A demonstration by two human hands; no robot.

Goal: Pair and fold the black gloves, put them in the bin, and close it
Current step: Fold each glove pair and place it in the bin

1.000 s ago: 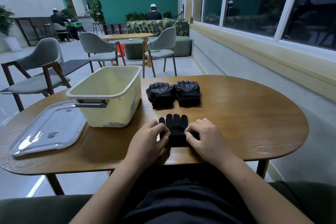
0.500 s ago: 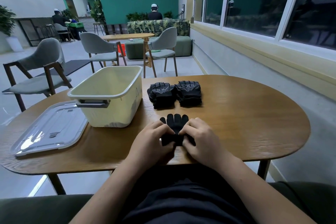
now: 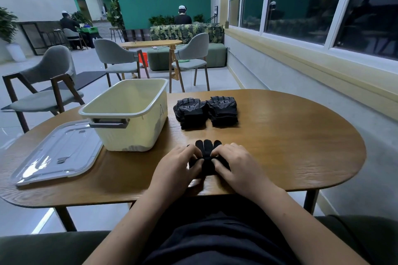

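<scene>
Head view: both our hands work a black glove [image 3: 205, 153] at the table's [image 3: 290, 146] near edge, lower middle of the frame.
Half a second ago our fingertips almost met; now they sit slightly apart, with a dark strip showing between them. Our hands cover most of the glove, so only its fingertips poke out, and we cannot tell whether it is one glove or two stacked. Our left hand [image 3: 176, 168] and right hand [image 3: 234, 168] curl down and pinch its sides. Two folded pairs [image 3: 190, 113] lie beyond, beside the open bin [image 3: 129, 114]; its lid [image 3: 58, 150] lies at left.
</scene>
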